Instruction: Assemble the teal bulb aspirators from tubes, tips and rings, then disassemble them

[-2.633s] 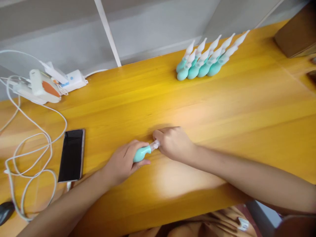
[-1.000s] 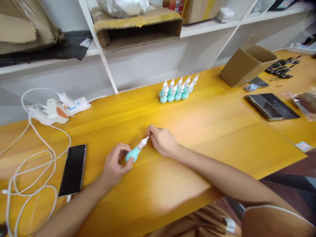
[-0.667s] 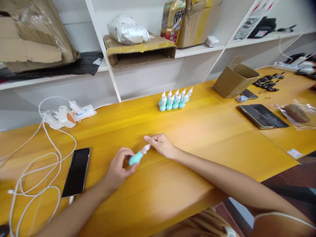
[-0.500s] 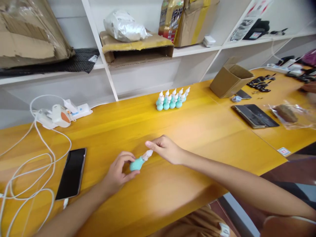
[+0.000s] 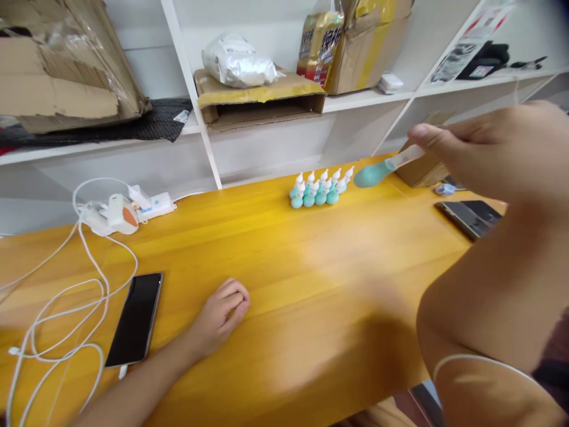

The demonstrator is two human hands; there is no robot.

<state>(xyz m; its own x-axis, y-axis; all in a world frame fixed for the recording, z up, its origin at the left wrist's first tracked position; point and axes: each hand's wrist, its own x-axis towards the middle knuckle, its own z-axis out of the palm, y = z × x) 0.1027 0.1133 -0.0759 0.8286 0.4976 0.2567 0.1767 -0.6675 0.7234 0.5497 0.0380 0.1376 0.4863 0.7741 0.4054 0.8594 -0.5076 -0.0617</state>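
Note:
High on the right, close to the camera, my right hand (image 5: 484,148) pinches a nasal aspirator by its pale tip end. The teal bulb of this nasal aspirator (image 5: 372,175) points down to the left, and the hand covers part of the nozzle. My left hand (image 5: 224,308) rests on the table with its fingers curled in, and nothing shows in it. Toward the back of the table stands a tight group of nasal aspirators (image 5: 320,197), upright in rows, with teal bulbs and white tips. The raised one hangs to the right of that group.
A black phone (image 5: 136,320) with a cable lies at left, beside looped white cables (image 5: 80,308) and a power strip (image 5: 157,206). At right are a cardboard box (image 5: 424,172), partly hidden behind my hand, and a dark folding case (image 5: 471,216). Shelves with boxes run behind.
My right hand has risen far up and to the right, taking the nasal aspirator out of my left hand. The left hand's fingers have curled closed. The view has shifted slightly.

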